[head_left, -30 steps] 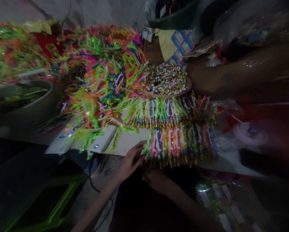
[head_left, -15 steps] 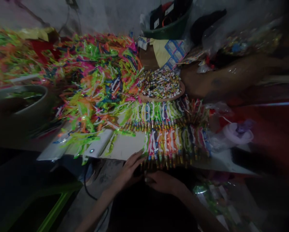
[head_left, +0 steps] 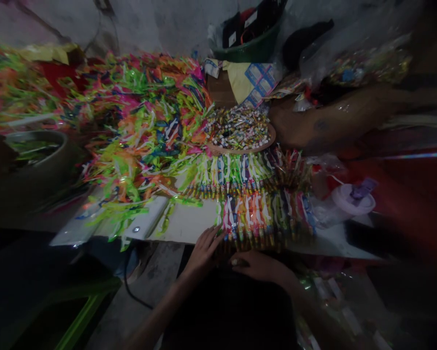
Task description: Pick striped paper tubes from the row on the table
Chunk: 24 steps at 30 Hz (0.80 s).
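Both hands have moved a little to the right since the earlier picture, and the right hand now sits higher, close under the near row. One big heap of bright streamers (head_left: 145, 126) covers the far left of the counter (head_left: 189, 224). Two rows of wrapped sticks lie side by side: the far row (head_left: 236, 175) and the near row (head_left: 265, 218), which reaches the counter's front edge. One round tray (head_left: 240, 133) holds small pieces. The left hand (head_left: 204, 250) rests flat, fingers spread, touching the near row's left end. The right hand (head_left: 257, 266) is curled below the edge; I cannot tell its grip. Bare counter shows left of the near row.
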Tool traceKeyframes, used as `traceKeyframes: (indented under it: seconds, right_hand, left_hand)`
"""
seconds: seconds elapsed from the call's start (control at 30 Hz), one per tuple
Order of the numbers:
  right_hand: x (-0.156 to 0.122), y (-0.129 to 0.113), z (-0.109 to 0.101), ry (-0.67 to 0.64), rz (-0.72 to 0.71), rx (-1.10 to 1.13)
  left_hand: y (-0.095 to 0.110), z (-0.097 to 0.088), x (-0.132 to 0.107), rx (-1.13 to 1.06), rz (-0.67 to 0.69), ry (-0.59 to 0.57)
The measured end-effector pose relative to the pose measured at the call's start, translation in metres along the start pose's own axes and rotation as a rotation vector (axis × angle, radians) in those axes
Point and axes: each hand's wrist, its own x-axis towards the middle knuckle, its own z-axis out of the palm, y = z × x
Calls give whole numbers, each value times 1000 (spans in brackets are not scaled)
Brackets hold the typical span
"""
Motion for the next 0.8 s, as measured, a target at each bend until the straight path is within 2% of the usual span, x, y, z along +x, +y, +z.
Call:
traceKeyframes:
  seconds: [0.1,0.23,0.4,0.53,0.7,0.8]
  right_hand:
    - [-8,1,4,0,41,-10]
    - [-17,5,-5,5,99,-26]
    - [-14,6,-23,-18,103,-15]
    - [-15,9,-26,-81,98,11]
    - [-26,32,-8,-171,218,-70]
    - [-24,55,14,-146,344,-173]
  left_hand:
    - [5,-3,-1,51,-25,50]
    - [8,-4,3,125,-44,39]
    - [9,-2,18,82,-4,26]
    - [10,-3,24,24,18,11]
    - [5,-13,18,-55,49,6]
    - [-8,-20,10,-111,-38,54]
